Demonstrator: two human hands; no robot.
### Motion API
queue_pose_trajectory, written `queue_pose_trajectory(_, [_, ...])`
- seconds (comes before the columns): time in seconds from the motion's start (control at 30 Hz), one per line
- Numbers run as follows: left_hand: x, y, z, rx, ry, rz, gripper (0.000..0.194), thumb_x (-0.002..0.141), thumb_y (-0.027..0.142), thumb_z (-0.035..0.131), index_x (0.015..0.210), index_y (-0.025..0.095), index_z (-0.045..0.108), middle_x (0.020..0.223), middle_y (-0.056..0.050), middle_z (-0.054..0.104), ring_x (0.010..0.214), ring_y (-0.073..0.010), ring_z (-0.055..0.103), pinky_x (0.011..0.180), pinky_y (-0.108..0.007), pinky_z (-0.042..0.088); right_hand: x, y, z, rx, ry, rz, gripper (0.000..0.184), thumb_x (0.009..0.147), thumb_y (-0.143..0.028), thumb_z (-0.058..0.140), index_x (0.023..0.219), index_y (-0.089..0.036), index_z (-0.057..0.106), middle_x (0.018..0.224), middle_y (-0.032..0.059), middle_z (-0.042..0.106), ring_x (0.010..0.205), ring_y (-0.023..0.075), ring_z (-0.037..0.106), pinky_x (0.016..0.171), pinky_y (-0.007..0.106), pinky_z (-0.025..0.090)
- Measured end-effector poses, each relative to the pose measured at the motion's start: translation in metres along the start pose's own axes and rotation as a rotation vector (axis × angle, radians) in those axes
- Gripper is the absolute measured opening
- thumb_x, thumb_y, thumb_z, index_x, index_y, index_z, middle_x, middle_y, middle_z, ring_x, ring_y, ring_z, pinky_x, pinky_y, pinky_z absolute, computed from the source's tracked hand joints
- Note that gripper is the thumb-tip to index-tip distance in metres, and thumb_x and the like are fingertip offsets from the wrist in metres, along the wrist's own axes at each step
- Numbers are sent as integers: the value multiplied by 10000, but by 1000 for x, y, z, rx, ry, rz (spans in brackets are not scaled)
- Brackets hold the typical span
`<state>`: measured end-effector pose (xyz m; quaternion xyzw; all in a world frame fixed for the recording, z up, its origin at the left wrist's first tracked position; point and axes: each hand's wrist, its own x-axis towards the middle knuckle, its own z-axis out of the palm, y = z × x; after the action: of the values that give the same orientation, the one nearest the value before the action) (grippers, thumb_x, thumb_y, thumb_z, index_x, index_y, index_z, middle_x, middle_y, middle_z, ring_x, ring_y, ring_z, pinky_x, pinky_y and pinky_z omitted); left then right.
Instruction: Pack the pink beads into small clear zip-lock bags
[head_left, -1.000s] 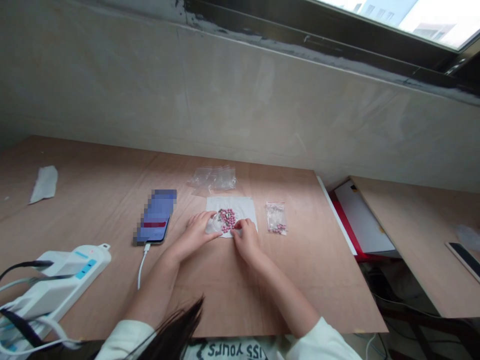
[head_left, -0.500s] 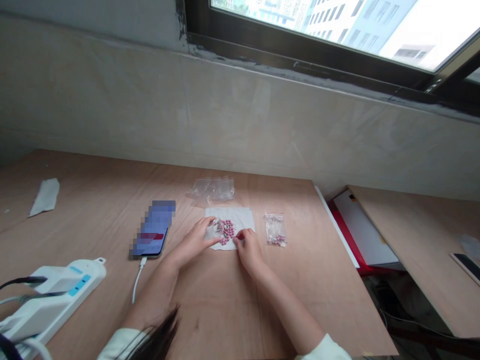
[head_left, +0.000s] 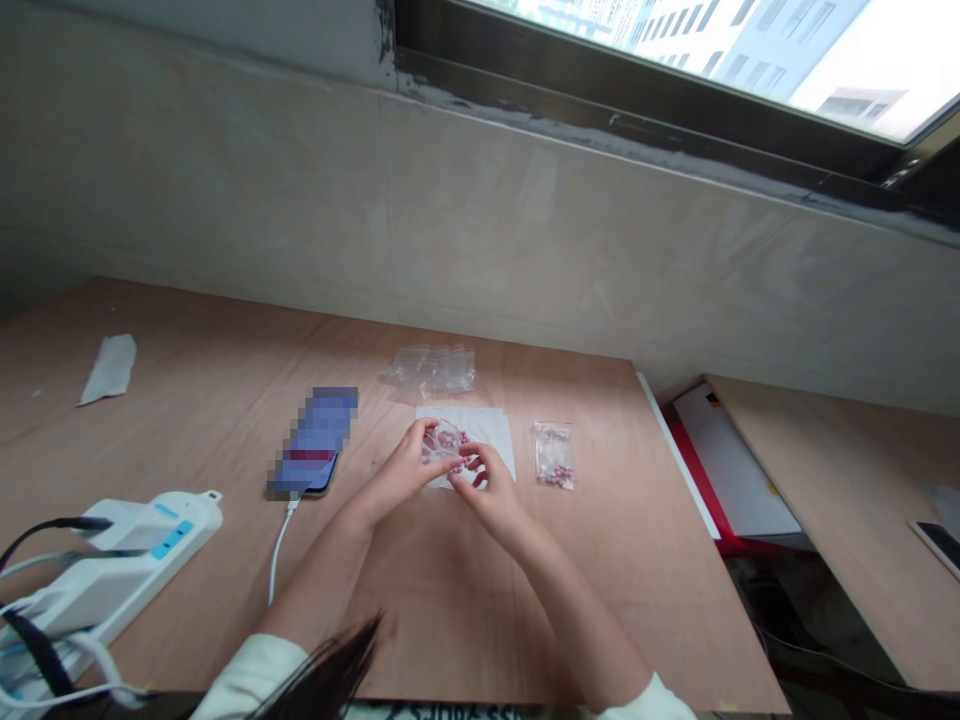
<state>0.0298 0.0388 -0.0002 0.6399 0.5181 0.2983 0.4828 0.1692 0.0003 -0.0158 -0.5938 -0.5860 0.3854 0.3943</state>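
My left hand (head_left: 405, 468) is closed on a small clear plastic bag (head_left: 448, 438), held just above a white paper sheet (head_left: 491, 428) on the wooden table. My right hand (head_left: 489, 482) is pinched at the bag's mouth with something small between its fingertips that I cannot make out. Pink beads (head_left: 463, 440) on the paper are mostly hidden behind the hands. A filled clear bag of pink beads (head_left: 553, 454) lies to the right of the paper.
A pile of empty clear bags (head_left: 433, 368) lies behind the paper. A phone (head_left: 315, 442) with a white cable sits at left, a white power strip (head_left: 105, 572) at the near left, a grey scrap (head_left: 109, 368) far left. The table edge runs at right.
Both hands have lifted off the paper and come together; the left hand has raised the clear bag and the right hand has moved from the beads to the bag's mouth.
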Motion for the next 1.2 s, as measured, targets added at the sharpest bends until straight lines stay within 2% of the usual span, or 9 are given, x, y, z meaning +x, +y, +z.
queue_pose_trajectory(0.07, [3, 5, 4, -57, -17, -32, 481, 630, 379, 601, 999, 180, 366, 958, -59, 498, 886, -192, 521, 762, -327, 430, 3, -9, 2, 49, -42, -6, 293, 657, -225, 552, 935, -172, 475, 948, 64, 538, 776, 153, 513, 618, 264, 421])
queue_pose_trajectory(0.2, [6, 9, 2, -188, -89, -70, 482, 654, 402, 570, 1009, 191, 322, 936, -52, 477, 771, -164, 540, 600, -285, 464, 11, -15, 1, 154, 2, 6, 166, 725, -256, 482, 857, -159, 508, 837, 54, 575, 720, 141, 530, 635, 272, 418])
queue_pose_trajectory(0.37, [4, 10, -13, -183, -98, 95, 213, 769, 360, 428, 836, 160, 462, 779, -4, 493, 755, -125, 505, 691, -248, 415, 11, -12, -4, 416, -43, 125, 169, 708, -317, 520, 753, -156, 544, 680, 30, 582, 609, 127, 539, 581, 263, 431])
queue_pose_trajectory(0.53, [-2, 10, -19, -171, -136, 68, 199, 758, 340, 446, 787, 153, 507, 683, 20, 497, 671, -116, 500, 641, -232, 402, 7, -9, -8, 590, -22, 189, 217, 656, -370, 573, 717, -166, 531, 613, 3, 577, 557, 118, 537, 540, 250, 422])
queue_pose_trajectory(0.67, [-6, 16, -19, -163, -135, 50, 187, 739, 331, 469, 739, 152, 523, 676, 21, 509, 667, -119, 504, 632, -228, 396, 9, -13, -14, 591, 8, 165, 212, 667, -360, 562, 610, -159, 526, 614, 4, 569, 557, 98, 514, 539, 226, 396])
queue_pose_trajectory(0.93, [3, 19, -21, -128, -75, 68, 181, 725, 324, 486, 706, 148, 524, 674, 14, 523, 674, -129, 516, 626, -228, 400, 24, -15, -17, 593, 30, 174, 175, 605, -318, 605, 624, -161, 532, 563, -25, 521, 517, 89, 463, 512, 219, 351])
queue_pose_trajectory(1.0, [3, 19, -22, -129, -100, 69, 187, 727, 329, 483, 708, 148, 524, 685, 9, 530, 685, -134, 522, 626, -228, 406, 25, -14, -16, 590, 44, 198, 170, 589, -304, 607, 586, -162, 514, 542, -31, 507, 499, 87, 448, 505, 220, 342])
queue_pose_trajectory(1.13, [-2, 21, -20, -142, -241, 56, 227, 755, 356, 437, 718, 150, 523, 688, 8, 536, 665, -130, 522, 608, -223, 404, 21, -15, -13, 569, 74, 192, 163, 585, -281, 606, 557, -166, 494, 522, -42, 479, 498, 84, 434, 511, 213, 339])
queue_pose_trajectory(1.2, [-5, 22, -17, -111, -238, 56, 239, 759, 356, 427, 692, 150, 527, 653, 14, 528, 641, -126, 511, 598, -218, 393, 17, -15, -10, 526, 48, 168, 158, 610, -298, 597, 584, -166, 514, 565, -29, 509, 542, 93, 459, 544, 217, 355])
